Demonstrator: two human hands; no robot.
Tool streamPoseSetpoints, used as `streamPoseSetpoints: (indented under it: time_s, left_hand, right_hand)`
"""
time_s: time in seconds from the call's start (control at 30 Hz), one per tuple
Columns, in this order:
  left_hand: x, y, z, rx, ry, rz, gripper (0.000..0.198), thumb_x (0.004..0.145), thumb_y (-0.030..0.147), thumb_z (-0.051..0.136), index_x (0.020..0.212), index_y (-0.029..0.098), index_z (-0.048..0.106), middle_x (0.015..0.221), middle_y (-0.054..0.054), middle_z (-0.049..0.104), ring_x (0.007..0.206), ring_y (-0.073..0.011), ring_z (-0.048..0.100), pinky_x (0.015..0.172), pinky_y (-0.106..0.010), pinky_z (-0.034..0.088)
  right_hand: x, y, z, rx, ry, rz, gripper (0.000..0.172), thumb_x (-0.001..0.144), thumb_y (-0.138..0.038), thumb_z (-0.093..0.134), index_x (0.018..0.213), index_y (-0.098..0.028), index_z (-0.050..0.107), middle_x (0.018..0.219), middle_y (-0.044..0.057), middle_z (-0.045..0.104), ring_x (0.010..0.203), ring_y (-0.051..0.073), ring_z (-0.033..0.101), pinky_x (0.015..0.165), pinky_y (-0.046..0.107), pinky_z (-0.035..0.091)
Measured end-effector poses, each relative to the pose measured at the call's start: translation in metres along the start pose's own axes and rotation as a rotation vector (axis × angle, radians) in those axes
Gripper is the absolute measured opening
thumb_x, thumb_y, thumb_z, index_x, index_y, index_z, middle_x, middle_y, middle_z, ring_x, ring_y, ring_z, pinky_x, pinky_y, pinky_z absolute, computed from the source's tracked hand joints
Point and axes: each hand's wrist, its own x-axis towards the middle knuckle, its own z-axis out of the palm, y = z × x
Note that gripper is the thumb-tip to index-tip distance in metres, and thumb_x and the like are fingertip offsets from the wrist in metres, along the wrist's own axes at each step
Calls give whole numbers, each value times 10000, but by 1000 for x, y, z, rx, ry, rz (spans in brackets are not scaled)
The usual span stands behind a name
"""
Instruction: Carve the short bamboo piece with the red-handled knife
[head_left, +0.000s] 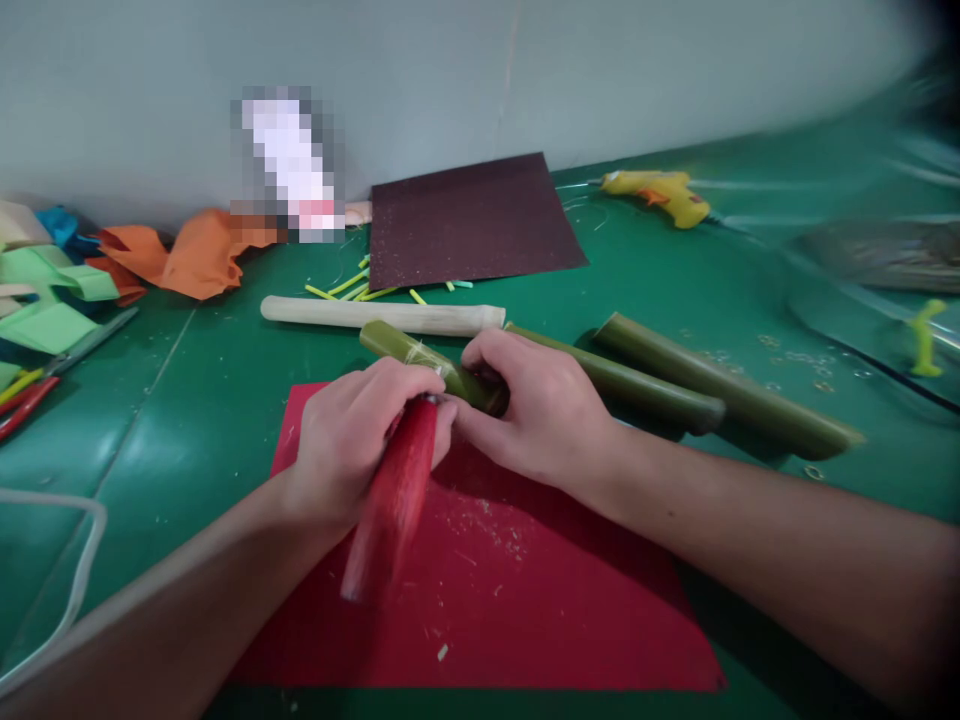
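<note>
My left hand [349, 430] is closed round a red bamboo piece [394, 500], which slants down toward me over a red sheet [555, 610]. Fingers of my right hand [544, 405] are wrapped round the near end of a short green bamboo tube [409, 350] with frayed fibres on it. The two hands nearly meet, and the fingertips of my right hand are beside the top end of the red piece. What lies between the fingers there is too small to tell. Pale shavings are scattered on the red sheet.
Behind the hands lies a pale stick [382, 315], with a dark brown sheet [472, 225] beyond. Two green bamboo pieces [735, 385] are at the right. A yellow glue gun [660, 195] lies farther back. Red-handled scissors [30, 405] and orange paper [202, 255] are at the left.
</note>
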Motion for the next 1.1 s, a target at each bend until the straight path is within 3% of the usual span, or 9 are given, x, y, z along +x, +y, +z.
streamPoseSetpoints:
  time_s: [0.2, 0.9, 1.1]
  left_hand:
    - [3, 1, -2, -15, 63, -14, 143, 800, 194, 721, 920, 194, 641, 771, -5, 693, 650, -116, 629, 610, -269, 511]
    - [0, -4, 1, 12, 66, 78, 147, 782, 168, 728, 891, 199, 634, 750, 0, 660, 642, -125, 603, 597, -290, 498]
    - [0, -4, 0, -13, 93, -6, 140, 793, 192, 710, 906, 218, 632, 762, -2, 654, 636, -122, 591, 579, -287, 490]
  right_hand:
    - [1, 0, 1, -16, 29, -14, 235, 790, -377, 624, 796, -203, 467, 680, -17, 483, 613, 125, 428, 582, 271, 295]
    - [0, -2, 0, 12, 16, -51, 235, 807, -370, 615, 791, -205, 448, 684, -25, 468, 601, 115, 408, 573, 268, 296]
    - [0, -2, -1, -4, 15, -23, 249, 798, -373, 633, 789, -213, 442, 674, -31, 457, 602, 116, 403, 578, 266, 301]
